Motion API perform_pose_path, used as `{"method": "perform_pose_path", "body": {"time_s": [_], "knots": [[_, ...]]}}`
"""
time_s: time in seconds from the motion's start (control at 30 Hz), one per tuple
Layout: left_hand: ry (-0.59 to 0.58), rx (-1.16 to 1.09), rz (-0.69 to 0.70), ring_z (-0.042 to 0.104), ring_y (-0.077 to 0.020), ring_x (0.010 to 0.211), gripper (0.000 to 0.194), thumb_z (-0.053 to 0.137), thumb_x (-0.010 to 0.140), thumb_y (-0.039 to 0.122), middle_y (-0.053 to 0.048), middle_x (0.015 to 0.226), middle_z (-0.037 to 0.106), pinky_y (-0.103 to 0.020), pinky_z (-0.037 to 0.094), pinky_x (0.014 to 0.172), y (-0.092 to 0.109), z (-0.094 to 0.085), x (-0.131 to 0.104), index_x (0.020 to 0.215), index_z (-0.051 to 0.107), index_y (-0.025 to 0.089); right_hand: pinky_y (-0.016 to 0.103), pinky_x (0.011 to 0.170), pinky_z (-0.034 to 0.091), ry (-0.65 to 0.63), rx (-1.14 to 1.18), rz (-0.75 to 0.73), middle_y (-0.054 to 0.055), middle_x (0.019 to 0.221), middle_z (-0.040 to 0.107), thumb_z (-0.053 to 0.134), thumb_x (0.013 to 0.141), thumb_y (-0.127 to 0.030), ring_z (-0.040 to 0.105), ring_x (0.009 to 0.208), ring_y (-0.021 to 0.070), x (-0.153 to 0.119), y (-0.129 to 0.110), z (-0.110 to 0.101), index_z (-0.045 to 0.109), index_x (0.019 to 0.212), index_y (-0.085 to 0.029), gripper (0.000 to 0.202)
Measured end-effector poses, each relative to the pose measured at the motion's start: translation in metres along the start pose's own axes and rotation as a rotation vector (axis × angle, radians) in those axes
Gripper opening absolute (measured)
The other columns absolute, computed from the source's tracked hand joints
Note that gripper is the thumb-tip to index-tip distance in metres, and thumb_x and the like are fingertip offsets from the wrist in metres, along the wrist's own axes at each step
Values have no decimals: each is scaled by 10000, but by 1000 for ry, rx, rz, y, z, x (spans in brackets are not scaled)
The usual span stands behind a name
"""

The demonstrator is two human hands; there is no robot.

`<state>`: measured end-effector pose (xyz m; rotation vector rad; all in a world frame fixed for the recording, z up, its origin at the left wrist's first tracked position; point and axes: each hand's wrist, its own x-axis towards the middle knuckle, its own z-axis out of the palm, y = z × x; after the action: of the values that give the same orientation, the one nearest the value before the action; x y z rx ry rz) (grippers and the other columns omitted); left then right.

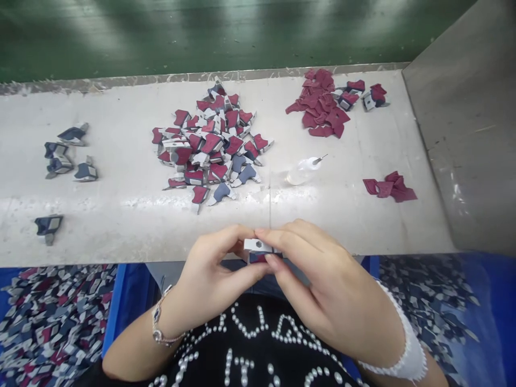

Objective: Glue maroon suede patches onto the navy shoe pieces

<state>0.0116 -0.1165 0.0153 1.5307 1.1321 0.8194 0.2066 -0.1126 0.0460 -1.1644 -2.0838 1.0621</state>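
Close to the bench's front edge, a small grey and maroon plastic part point(258, 246) is pinched between both hands, with a dark hole visible in its pale face. My left hand point(220, 269) grips its left end between thumb and fingers. From the right, my right hand point(318, 274) closes thumb and forefinger on the same part, hiding much of it. Beyond the hands lies a heap of similar grey, blue and maroon parts point(212, 142). A clear bottle with a needle tip point(302, 171) rests on its side to the right of that heap.
Thin maroon pieces point(320, 105) are piled at the back right, with a smaller maroon group point(391, 187) nearer. Several blue-grey parts point(85, 171) lie at left. Blue bins stand below the bench, with mixed parts point(56, 322) at left and dark parts point(427, 301) at right. A metal panel point(471, 123) bounds the right.
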Motion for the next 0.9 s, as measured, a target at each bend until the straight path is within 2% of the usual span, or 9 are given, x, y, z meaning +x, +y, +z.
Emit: {"method": "perform_pose_path", "body": {"time_s": [0.1,0.2,0.43,0.67,0.8,0.9], "knots": [[45,105,28,644,-101,742,205,750,846,168,41,830,702,-188,525,685,0,2,-2,1005,656,257,274,873,502,15,17,33,36,1052,659,463,989,-85,597,984,145,-3,-1,2,608,1248,-146,304],[34,73,13,626,-99,710,155,745,850,185,41,782,674,-185,524,662,0,5,-1,958,647,239,282,859,505,-6,24,60,24,1056,640,472,1005,-115,594,980,143,-5,-1,3,602,1262,-189,297],[35,48,-30,635,-108,705,154,723,856,183,31,806,680,-205,527,656,1,7,-1,983,656,238,338,802,501,39,-37,72,36,960,634,464,991,-109,586,913,184,-6,-3,7,617,1086,-169,190],[-39,61,-10,606,-114,677,85,696,860,180,17,768,671,-222,493,628,11,4,-1,933,660,204,295,789,492,34,-46,29,15,972,654,481,1010,-149,613,906,157,-10,-4,3,597,1158,-189,192],[-7,121,19,585,-106,670,53,684,868,170,23,749,654,-214,475,625,14,6,-3,901,648,192,297,777,491,62,-53,65,14,959,659,478,1010,-155,612,883,158,-9,-4,3,610,1130,-197,183],[-25,64,-9,606,-107,695,78,707,881,215,22,784,680,-207,487,648,13,5,-2,942,661,200,271,798,491,67,15,56,0,987,674,505,1014,-180,628,902,137,-8,-2,3,606,1180,-218,198]]}}
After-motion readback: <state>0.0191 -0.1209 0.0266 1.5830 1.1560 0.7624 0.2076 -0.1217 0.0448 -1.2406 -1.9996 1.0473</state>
